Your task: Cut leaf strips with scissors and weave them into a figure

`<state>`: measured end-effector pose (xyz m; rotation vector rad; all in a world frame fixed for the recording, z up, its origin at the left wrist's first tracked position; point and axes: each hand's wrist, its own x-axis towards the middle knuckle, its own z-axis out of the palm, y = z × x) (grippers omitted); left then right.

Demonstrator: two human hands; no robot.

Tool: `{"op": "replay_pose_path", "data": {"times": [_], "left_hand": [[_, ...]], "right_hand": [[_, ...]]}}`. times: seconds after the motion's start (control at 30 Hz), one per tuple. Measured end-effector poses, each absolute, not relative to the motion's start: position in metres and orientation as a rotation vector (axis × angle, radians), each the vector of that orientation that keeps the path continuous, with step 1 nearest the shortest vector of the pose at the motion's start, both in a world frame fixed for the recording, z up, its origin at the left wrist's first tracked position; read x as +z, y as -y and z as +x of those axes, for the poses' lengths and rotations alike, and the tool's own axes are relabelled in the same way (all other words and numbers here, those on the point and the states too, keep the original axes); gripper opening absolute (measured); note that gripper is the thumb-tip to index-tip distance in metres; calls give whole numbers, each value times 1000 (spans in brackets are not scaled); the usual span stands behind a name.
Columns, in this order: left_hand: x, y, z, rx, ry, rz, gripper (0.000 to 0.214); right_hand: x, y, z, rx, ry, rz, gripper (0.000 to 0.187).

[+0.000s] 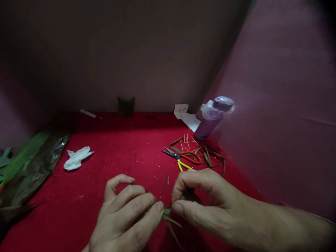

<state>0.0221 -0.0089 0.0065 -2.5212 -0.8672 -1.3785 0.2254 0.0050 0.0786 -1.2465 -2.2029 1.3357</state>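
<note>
My left hand (128, 217) is closed, thumb pressed to fingers, on a small folded green leaf (166, 211) with thin pointed strips sticking out below. My right hand (204, 199) pinches the leaf's other side between thumb and forefinger, close to the left thumb tip. A darker bit of leaf shows behind the right fingers, and the exact grip point is hidden. Beyond the right hand lie scissors (177, 155) with one red and one yellow handle, blades slightly apart. A small leaf scrap (168, 180) lies on the red cloth just past the fingertips.
Several toothpicks (187, 141) and dried leaf strips (208, 157) lie around the scissors. A purple cup (207, 127) topped with clear plastic stands behind, beside white papers (190, 120). A crumpled tissue (77, 158), long leaves (28, 161) and a syringe-like tube (88, 113) are at left.
</note>
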Motion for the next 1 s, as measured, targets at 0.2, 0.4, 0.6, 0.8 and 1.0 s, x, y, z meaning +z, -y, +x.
{"op": "replay_pose_path", "data": {"times": [0.2,0.4,0.6,0.8,1.0], "left_hand": [[5,12,16,-1284,842,-2559,18],[4,15,17,-1344,847,-2532,17],[-1,14,11,-1238,789,-2570,24],[-4,14,11,-1270,831,-2552,25],[-2,15,13,-1271,822,-2540,22]], "right_hand": [[84,0,225,864,2424,-883,8],[68,3,222,490,2477,-670,15],[66,0,220,276,2561,-647,23],[69,1,221,361,2536,-678,18],[74,-3,224,589,2452,-761,10]]}}
